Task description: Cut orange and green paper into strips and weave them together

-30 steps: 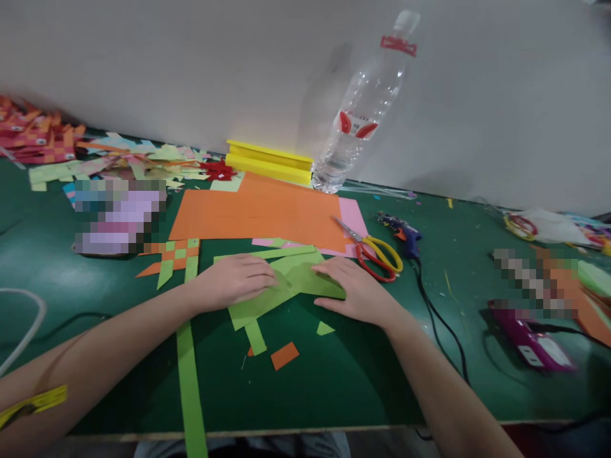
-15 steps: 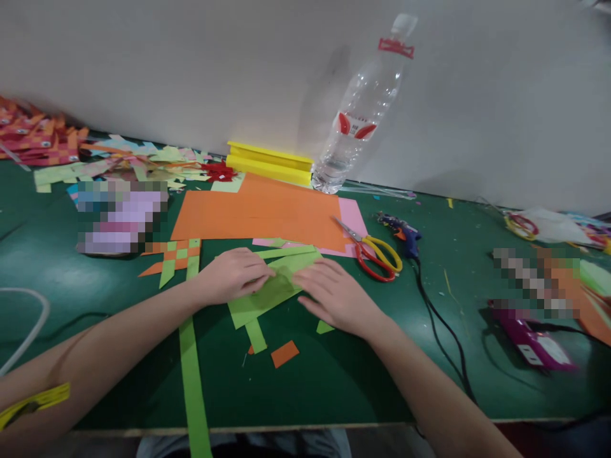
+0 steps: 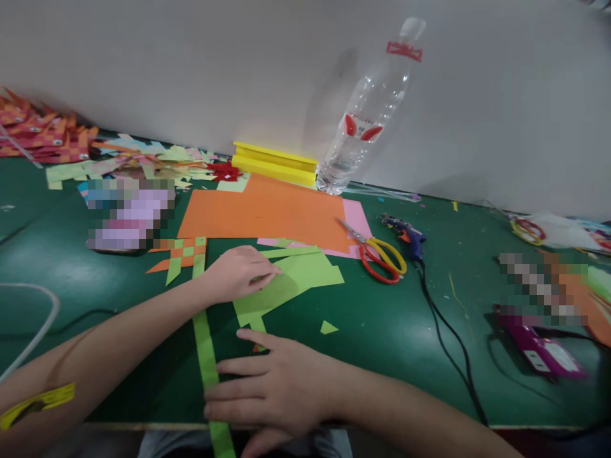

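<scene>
My left hand [image 3: 242, 275] rests over the left end of some light green paper [image 3: 286, 277], its fingers curled together; whatever may be between them is hidden. Below it, my right hand [image 3: 281, 381] is open with fingers spread, its fingertips over a long green paper strip [image 3: 205, 350] that runs off the table's front edge. The strip's far end joins a small woven orange-and-green paper piece [image 3: 184, 254]. A green triangular scrap [image 3: 328, 327] lies to the right of the green paper.
Orange sheets [image 3: 258, 213] lie behind my hands, with red-and-yellow scissors [image 3: 377, 254] on their right corner. Farther right is a blue glue gun [image 3: 408, 235] with a black cord. A plastic bottle [image 3: 363, 121] leans by the wall beside folded yellow card [image 3: 274, 164]. Paper scraps [image 3: 143, 159] pile at back left.
My right hand has left the green paper and moved down and left to the long strip, now covering the spot of the small orange rectangle. My left hand stays near the green paper.
</scene>
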Demonstrator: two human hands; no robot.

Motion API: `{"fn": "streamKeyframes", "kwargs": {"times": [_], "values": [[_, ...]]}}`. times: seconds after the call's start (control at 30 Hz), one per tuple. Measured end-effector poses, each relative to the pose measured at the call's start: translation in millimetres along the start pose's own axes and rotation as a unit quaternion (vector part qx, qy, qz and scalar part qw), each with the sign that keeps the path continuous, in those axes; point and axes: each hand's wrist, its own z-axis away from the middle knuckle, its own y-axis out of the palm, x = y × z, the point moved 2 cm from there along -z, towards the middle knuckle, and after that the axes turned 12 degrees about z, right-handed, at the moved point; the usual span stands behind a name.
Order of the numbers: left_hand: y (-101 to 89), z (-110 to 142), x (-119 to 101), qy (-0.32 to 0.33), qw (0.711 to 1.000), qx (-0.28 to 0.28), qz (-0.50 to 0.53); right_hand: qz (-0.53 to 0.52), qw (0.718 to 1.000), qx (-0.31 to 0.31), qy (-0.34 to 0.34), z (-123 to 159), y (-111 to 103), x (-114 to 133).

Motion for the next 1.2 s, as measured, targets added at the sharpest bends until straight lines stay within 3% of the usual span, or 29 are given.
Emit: {"fn": "streamKeyframes", "kwargs": {"times": [0.27, 0.67, 0.87, 0.97, 1.07, 1.2], "values": [[-3.2, -1, -2, -0.024, 0.999, 0.017, 0.021, -0.033, 0.997, -0.019, 0.061, 21, -11, -20], [-1.5, 2, 2, -0.071, 0.995, 0.016, 0.064, -0.079, 0.983, 0.071, 0.148, 29, -17, -31], [-2.6, 2, 4, -0.091, 0.992, 0.021, 0.088, -0.07, 0.987, 0.045, 0.138, 30, -12, -32], [-4.0, 2, 6, -0.121, 0.986, 0.02, 0.111, -0.122, 0.982, -0.002, 0.145, 29, -15, -34], [-6.5, 3, 8, -0.153, 0.979, -0.005, 0.136, -0.256, 0.937, -0.12, 0.204, 32, -26, -43], [-10.8, 3, 9, -0.203, 0.967, -0.047, 0.148, -0.377, 0.775, -0.268, 0.431, 57, -33, -73]]}}
